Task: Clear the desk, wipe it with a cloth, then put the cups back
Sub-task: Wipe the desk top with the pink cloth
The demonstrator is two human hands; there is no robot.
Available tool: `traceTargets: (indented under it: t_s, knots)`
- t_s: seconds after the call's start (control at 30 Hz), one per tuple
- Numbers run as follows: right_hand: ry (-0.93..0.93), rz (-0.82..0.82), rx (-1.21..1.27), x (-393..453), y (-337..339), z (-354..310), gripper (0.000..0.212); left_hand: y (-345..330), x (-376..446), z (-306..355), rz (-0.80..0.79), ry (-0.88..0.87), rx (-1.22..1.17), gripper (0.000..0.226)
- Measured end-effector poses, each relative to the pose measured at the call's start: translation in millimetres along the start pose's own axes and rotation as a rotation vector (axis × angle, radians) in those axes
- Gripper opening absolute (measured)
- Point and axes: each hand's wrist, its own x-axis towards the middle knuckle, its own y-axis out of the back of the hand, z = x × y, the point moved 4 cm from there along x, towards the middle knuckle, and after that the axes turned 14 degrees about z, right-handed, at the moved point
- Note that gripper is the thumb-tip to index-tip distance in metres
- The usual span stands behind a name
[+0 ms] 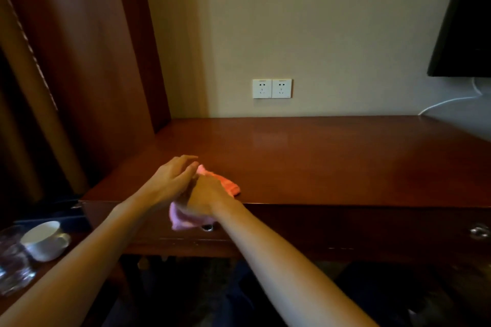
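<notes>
The wooden counter [332, 159] is lying bare of cups, its near edge carrying a pink cloth [228, 183] that is draping partly over the front. The right hand [204, 195] is clenching the cloth, while the left hand [172, 178] is hovering beside it, fingers loose and grasping nothing. The cloth looks light, soft and floppy, so bunching its middle should suit wiping. A white cup [43, 240] and a fragile-looking glass [13, 260] are waiting on a lower surface at near left.

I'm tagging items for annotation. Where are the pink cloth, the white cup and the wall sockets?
pink cloth [230, 185]: head view, orange-lit end lying on the desk.
white cup [43, 243]: head view, outer wall below the rim.
wall sockets [271, 88]: head view, seam between both plates.
</notes>
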Motion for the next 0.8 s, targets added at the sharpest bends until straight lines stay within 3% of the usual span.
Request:
traceTargets:
  t_s: [0.2, 0.3, 0.37, 0.47, 0.53, 0.63, 0.67, 0.73, 0.8]
  knots:
    - [-0.053, -0.345, 0.403, -9, 43, 32, 0.019, 9, -22, -19, 0.007, 0.012, 0.015, 0.040]
    - [-0.001, -0.185, 0.095, 7, 66, 62, 0.044, -2, -30, -23, 0.013, 0.004, 0.032, 0.038]
    - [-0.018, -0.076, -0.161, 13, 74, 82, 0.046, -10, -29, -22, 0.026, 0.003, 0.027, 0.040]
    - [-0.222, 0.038, -0.213, 6, 79, 102, 0.056, -22, -15, -18, 0.089, -0.028, -0.011, 0.038]
    - [-0.290, 0.001, -0.283, -2, 76, 108, 0.060, -31, 1, -10, 0.133, -0.051, -0.031, 0.037]
    - [-0.236, -0.127, -0.149, -9, 74, 110, 0.041, -51, 25, 9, 0.118, -0.097, -0.052, 0.041]
    - [-0.224, -0.169, -0.062, -8, 79, 113, 0.036, -58, 32, 16, 0.080, -0.123, -0.060, 0.043]
    - [-0.195, -0.257, 0.045, -3, 88, 116, 0.045, -74, 45, 25, -0.028, -0.180, -0.050, 0.045]
    - [-0.130, -0.217, -0.079, 9, 95, 121, 0.048, -86, 54, 28, -0.156, -0.206, -0.001, 0.046]
